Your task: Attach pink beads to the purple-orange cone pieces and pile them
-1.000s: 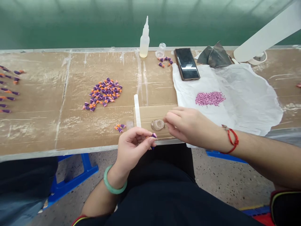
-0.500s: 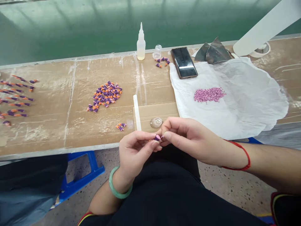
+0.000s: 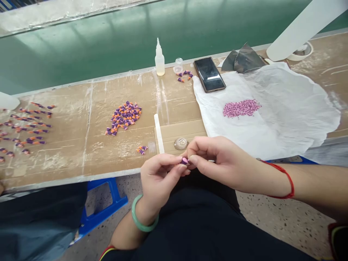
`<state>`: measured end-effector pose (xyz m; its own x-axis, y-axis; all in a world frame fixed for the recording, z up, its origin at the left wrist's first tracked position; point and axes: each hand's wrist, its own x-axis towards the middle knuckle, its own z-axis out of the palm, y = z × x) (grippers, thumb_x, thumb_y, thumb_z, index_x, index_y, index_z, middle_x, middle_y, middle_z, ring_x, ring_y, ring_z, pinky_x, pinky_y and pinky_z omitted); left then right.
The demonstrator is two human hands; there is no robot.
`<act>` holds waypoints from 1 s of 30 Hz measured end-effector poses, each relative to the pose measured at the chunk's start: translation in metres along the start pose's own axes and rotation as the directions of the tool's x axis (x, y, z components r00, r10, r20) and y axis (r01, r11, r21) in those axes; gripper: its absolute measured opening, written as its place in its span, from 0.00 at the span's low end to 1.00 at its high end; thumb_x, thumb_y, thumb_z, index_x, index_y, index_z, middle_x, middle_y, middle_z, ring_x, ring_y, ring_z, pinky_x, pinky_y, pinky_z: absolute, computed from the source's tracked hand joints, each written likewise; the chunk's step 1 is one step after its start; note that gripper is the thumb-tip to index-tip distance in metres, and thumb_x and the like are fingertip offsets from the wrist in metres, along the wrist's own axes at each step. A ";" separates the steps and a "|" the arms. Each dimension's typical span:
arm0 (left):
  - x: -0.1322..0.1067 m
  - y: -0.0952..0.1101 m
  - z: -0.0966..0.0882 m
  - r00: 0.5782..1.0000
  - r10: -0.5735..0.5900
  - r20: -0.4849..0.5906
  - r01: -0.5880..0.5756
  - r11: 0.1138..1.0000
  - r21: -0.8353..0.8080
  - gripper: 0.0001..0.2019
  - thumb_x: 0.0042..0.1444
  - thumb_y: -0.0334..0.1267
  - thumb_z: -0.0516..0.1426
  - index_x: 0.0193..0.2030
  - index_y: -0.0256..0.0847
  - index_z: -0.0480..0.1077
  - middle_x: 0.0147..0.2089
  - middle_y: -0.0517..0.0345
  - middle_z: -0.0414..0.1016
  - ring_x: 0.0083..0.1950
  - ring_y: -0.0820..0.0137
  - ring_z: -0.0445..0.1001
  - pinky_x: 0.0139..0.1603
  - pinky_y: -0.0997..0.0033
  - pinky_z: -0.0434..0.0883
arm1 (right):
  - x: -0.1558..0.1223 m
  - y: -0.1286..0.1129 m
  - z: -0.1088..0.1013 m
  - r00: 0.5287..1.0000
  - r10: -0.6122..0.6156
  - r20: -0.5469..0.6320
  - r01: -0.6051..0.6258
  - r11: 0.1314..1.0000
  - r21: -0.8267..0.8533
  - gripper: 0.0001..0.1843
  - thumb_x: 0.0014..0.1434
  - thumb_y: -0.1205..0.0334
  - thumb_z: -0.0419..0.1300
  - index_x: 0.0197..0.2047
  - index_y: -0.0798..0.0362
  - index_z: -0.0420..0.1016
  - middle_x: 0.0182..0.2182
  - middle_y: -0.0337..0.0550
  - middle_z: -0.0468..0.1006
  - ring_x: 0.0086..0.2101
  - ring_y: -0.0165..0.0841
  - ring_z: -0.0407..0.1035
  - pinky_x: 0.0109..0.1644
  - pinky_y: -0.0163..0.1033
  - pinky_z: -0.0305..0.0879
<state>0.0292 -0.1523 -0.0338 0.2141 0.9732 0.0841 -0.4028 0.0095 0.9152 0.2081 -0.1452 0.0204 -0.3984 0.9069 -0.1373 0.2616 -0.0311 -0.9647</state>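
Between the thumb and fingers of my left hand point(image 3: 160, 177) is a small purple figurine point(image 3: 184, 161) with a pink face turned up toward me. My right hand point(image 3: 214, 159) is closed in a pinch right beside it, on a tiny pink piece that my fingertips mostly cover. On the white sheet beyond my right hand lies a heap of tiny pink pieces point(image 3: 241, 108). A few purple and orange figurines point(image 3: 141, 149) rest on the table to the left of my hands, with a larger pile of them point(image 3: 123, 117) farther back.
Behind my hands are a clear round dish point(image 3: 181, 143) and a white strip point(image 3: 159, 134) on cardboard. A dropper bottle point(image 3: 160, 59), a clear cap point(image 3: 178, 65) and a phone point(image 3: 210, 74) stand or lie at the back. Rows of figurines point(image 3: 29, 123) fill the left side.
The view has shifted, showing more of the table's left side. My right fingertips have come closer to the figurine, and the tiny pink piece is now more hidden.
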 end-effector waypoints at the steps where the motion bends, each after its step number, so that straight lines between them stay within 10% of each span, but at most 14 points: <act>1: 0.000 0.000 0.000 1.000 0.006 0.000 -0.006 1.000 0.002 0.09 0.56 0.28 0.68 0.40 0.47 0.83 0.36 0.62 0.85 0.30 0.76 0.83 0.33 0.84 0.81 | 0.000 0.000 0.000 1.000 -0.022 -0.012 0.021 1.000 -0.022 0.06 0.64 0.65 0.55 0.33 0.53 0.69 0.27 0.39 0.79 0.27 0.27 0.71 0.29 0.31 0.66; 18: 0.003 0.000 0.005 0.996 0.069 -0.047 -0.067 0.996 0.059 0.04 0.55 0.31 0.69 0.35 0.43 0.82 0.33 0.59 0.84 0.28 0.73 0.82 0.30 0.80 0.81 | 0.000 -0.001 -0.001 0.947 -0.316 -0.056 0.285 0.908 -0.307 0.08 0.60 0.72 0.54 0.32 0.51 0.67 0.25 0.35 0.77 0.23 0.24 0.69 0.27 0.28 0.62; 30: 0.004 -0.002 0.005 0.998 -0.024 -0.058 0.026 0.999 0.036 0.03 0.54 0.34 0.70 0.35 0.44 0.82 0.31 0.60 0.85 0.27 0.72 0.83 0.30 0.81 0.81 | 0.002 0.006 -0.003 0.967 -0.252 -0.029 0.233 0.927 -0.294 0.07 0.63 0.69 0.53 0.34 0.52 0.68 0.26 0.37 0.78 0.26 0.26 0.72 0.28 0.30 0.64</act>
<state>0.0351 -0.1500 -0.0335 0.1714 0.9844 0.0393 -0.3652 0.0264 0.9305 0.2114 -0.1422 0.0152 -0.4262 0.8970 0.1171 0.4084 0.3062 -0.8599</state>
